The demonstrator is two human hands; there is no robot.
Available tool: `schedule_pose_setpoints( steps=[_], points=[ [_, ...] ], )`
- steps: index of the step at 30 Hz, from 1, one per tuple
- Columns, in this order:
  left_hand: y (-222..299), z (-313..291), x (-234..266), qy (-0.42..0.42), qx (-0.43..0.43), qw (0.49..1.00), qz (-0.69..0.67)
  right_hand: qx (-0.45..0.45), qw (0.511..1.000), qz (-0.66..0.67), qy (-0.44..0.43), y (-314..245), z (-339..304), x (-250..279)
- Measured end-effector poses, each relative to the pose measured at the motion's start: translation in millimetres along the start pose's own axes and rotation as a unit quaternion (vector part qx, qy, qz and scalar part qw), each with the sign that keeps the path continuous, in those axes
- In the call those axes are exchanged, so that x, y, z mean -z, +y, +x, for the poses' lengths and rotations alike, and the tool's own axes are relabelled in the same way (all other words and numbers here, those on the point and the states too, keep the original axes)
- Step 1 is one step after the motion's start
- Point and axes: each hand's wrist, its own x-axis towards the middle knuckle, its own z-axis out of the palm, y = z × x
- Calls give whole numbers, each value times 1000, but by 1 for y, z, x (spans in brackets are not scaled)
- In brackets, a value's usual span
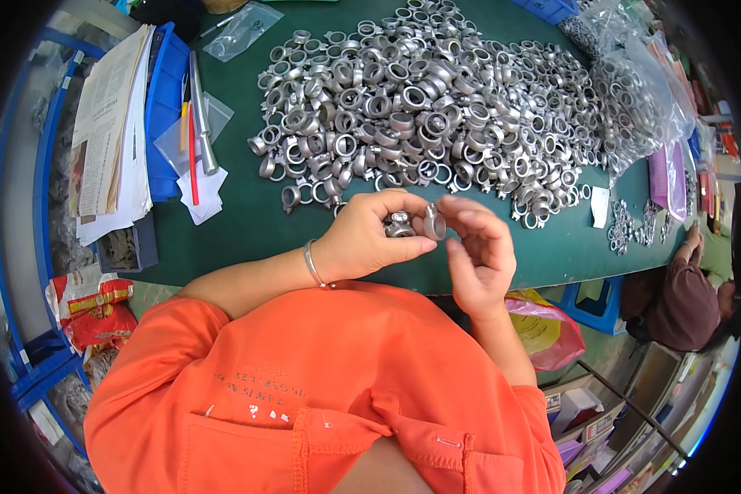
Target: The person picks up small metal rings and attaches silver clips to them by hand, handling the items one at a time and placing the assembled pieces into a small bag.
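Over the near edge of the table, my left hand point(369, 235) is closed. Its thumb and forefinger pinch a grey metal ring point(435, 227) with a small stub on its side, and more rings point(399, 224) sit in the curl of the fingers. Close to the right of the pinched ring is my right hand point(482, 253), fingers bent and thumb held apart, with nothing visible in it. Whether its fingertips touch the ring is hard to tell. Just beyond both hands spreads a large heap of similar metal rings point(403, 107).
The table point(222, 239) has a green top. On its left are a blue tray point(163, 107), papers point(115, 123), a red pen point(193, 156) and a tapered metal rod point(202, 115). Clear plastic bags point(630, 107) of rings lie at the right. Another person point(683, 300) sits at far right.
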Motion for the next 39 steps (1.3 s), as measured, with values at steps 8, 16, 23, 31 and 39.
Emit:
schedule_pose_setpoints(
  steps=[8,16,23,31,39],
  points=[
    [2,2,0,15,-108,985,132,-255,959,127,13,-4,-1,4],
    [-2,8,3,-71,241,871,-421,160,928,-318,-110,-11,23,2],
    [-7,6,6,-46,245,872,-420,215,820,-529,31,5,79,21],
    [-1,8,6,-2,180,917,-356,154,844,-513,17,5,91,27],
    [8,12,-1,61,127,964,-225,-44,982,-177,-52,-4,29,7]
  ],
)
